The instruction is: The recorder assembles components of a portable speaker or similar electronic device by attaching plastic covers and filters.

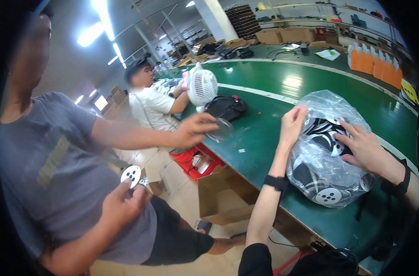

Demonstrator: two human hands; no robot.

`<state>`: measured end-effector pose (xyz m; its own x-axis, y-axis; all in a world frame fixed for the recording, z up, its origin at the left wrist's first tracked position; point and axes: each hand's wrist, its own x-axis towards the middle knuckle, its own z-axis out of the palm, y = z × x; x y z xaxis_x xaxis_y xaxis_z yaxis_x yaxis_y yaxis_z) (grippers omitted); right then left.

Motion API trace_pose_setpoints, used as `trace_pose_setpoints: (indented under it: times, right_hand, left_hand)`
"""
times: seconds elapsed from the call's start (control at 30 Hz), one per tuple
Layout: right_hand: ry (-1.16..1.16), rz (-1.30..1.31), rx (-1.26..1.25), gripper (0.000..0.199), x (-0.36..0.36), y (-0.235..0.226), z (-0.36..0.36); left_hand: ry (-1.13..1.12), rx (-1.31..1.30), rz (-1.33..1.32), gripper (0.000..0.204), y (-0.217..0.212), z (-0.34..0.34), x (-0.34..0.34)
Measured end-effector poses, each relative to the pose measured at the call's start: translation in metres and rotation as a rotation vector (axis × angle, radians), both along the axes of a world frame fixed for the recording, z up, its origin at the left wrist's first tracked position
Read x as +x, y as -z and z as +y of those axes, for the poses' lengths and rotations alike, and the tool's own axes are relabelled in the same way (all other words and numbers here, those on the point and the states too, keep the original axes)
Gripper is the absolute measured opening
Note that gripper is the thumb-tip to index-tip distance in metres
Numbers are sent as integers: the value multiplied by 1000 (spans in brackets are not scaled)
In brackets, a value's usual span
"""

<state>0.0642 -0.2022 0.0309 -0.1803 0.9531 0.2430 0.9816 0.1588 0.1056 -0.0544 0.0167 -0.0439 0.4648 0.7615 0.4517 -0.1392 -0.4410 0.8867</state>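
A clear plastic bag (306, 154) full of round black and white discs stands on the green table in front of me. My left hand (293, 125) pinches the bag's rim at its left side. Over the bag's mouth, my right hand (367, 149) has its fingers spread, the tips at the discs (321, 140) inside; I see nothing gripped in it. One white disc with black dots (328, 196) shows through the plastic at the bottom. Dark bands circle both my wrists.
A person in grey stands at my left, holding a white dotted disc (131, 176), the other hand (195, 130) over the table edge. Behind sits a person beside a white fan (202, 87) and black bag (226, 108). An open carton (225, 195) stands below; orange dividers (374, 64) line the back right.
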Motion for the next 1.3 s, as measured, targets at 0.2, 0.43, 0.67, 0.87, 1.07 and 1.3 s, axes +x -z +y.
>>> trace_pose_setpoints:
  times: [0.2,0.43,0.67,0.87,1.07,1.3]
  right_hand:
    - [114,83,-32,39,11,-4,-12]
    - [144,144,-71,45,24,-1,-21]
    - [60,164,-160,66,37,-24,-14]
    - [56,70,-6,44,56,-13,-24]
    - [15,-79,1,29,59,-17,-28]
    - [-112,-215,171,23,48,1,-14]
  left_hand:
    - [-179,127,-27,25,10,-41,-26]
    - [-178,-84,-64,40,26,-73,-47]
    - [-120,59,31,52,26,-87,-61]
    - [-22,-139,-101,61,24,-112,-55]
    - [-67,139,57,64,29,-131,-53]
    - [-33,28,-203,42,21,-138,-60]
